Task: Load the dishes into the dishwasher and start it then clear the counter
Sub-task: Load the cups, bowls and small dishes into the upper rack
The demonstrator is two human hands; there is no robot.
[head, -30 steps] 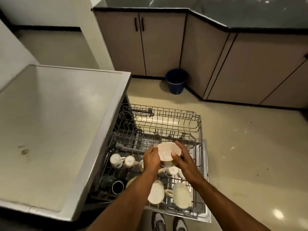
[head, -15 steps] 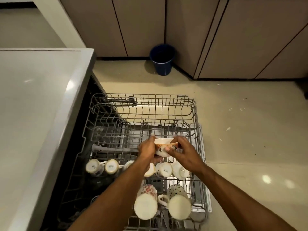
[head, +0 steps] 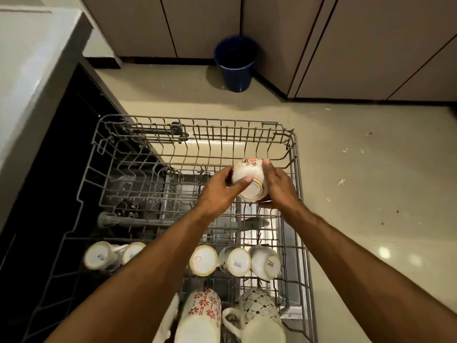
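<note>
While gripped on both sides, small white ceramic bowl with a floral rim and gold-ringed foot (head: 249,178), turned base toward the camera, over the far right part of the pulled-out grey wire dishwasher rack (head: 138,154). Left hand (head: 222,189) clasped on its left side, thumb across the base; right hand (head: 279,186) closed on its right side. Nearer in the rack, a row of upturned white cups (head: 233,261), then two tall patterned mugs (head: 201,315). Beyond, against the beige cabinets (head: 346,45), a dark blue plastic bucket (head: 236,63).
</note>
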